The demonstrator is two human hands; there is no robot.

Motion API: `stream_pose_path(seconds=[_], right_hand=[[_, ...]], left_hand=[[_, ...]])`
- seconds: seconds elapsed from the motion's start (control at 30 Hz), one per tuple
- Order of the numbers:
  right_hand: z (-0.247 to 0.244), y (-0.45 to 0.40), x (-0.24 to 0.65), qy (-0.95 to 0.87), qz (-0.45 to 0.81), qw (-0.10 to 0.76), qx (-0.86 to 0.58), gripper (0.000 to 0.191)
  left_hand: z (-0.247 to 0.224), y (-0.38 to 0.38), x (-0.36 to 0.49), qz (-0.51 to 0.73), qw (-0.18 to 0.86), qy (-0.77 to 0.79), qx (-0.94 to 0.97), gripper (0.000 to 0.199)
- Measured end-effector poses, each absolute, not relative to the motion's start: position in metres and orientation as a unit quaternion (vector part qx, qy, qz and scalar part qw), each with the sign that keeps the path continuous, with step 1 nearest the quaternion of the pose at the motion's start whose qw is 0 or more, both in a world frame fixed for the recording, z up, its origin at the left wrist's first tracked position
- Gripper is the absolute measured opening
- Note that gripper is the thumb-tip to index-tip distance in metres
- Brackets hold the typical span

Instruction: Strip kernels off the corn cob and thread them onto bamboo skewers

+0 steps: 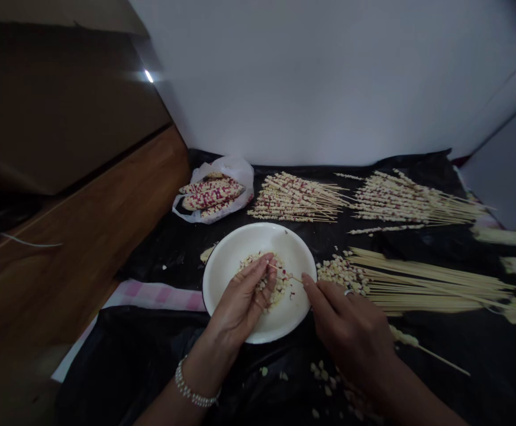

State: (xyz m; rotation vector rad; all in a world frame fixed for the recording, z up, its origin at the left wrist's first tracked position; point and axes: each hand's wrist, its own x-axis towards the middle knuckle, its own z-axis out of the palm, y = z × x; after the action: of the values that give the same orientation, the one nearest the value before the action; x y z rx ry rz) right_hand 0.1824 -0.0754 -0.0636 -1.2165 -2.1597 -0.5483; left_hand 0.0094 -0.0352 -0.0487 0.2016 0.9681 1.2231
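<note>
Over the white bowl point(222, 255), my right hand point(351, 319) grips a thin bamboo skewer point(293, 276) near its right end. A few dark red and pale bits sit along the skewer. My left hand point(240, 299) pinches a small pale corn kernel point(267, 262) at the skewer's other tip, thumb and index finger together; its remaining fingers curl below. Loose corn kernels point(280, 297) lie in the bowl under the left hand, which partly hides them. A pile of kernels point(342, 273) is just beyond my right hand.
Bare bamboo skewers point(435, 281) lie at the right. Behind are two heaps of kernel-threaded skewers point(297, 198), and a plastic bag point(240, 171) holding speckled corn cobs point(213, 194). Black plastic sheeting point(151, 355) covers the surface. A white wall point(311, 83) stands at the back.
</note>
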Motion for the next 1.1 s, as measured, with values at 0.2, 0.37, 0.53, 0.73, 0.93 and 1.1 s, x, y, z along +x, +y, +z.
stream_pose_path(seconds=[0.2, 0.37, 0.53, 0.73, 0.93, 1.1], right_hand=[[-0.065, -0.076, 0.182, -0.809, -0.200, 0.307, -0.460, 0.031], [-0.062, -0.077, 0.182, -0.809, -0.200, 0.307, -0.460, 0.030], [-0.062, -0.077, 0.181, -0.808, -0.206, 0.301, -0.462, 0.030], [-0.063, -0.077, 0.181, -0.805, -0.204, 0.308, -0.464, 0.030], [-0.068, -0.078, 0.181, -0.809, -0.191, 0.316, -0.458, 0.031], [-0.072, -0.079, 0.181, -0.809, -0.187, 0.313, -0.462, 0.032]], left_hand=[[-0.046, -0.037, 0.010, 0.546, 0.704, 0.439, 0.111, 0.015], [-0.046, -0.037, 0.010, 0.541, 0.712, 0.434, 0.110, 0.015], [-0.049, -0.038, 0.009, 0.542, 0.716, 0.427, 0.106, 0.015], [-0.048, -0.039, 0.008, 0.529, 0.717, 0.430, 0.145, 0.017], [-0.048, -0.040, 0.011, 0.522, 0.710, 0.442, 0.168, 0.018], [-0.044, -0.041, 0.013, 0.517, 0.704, 0.453, 0.177, 0.019]])
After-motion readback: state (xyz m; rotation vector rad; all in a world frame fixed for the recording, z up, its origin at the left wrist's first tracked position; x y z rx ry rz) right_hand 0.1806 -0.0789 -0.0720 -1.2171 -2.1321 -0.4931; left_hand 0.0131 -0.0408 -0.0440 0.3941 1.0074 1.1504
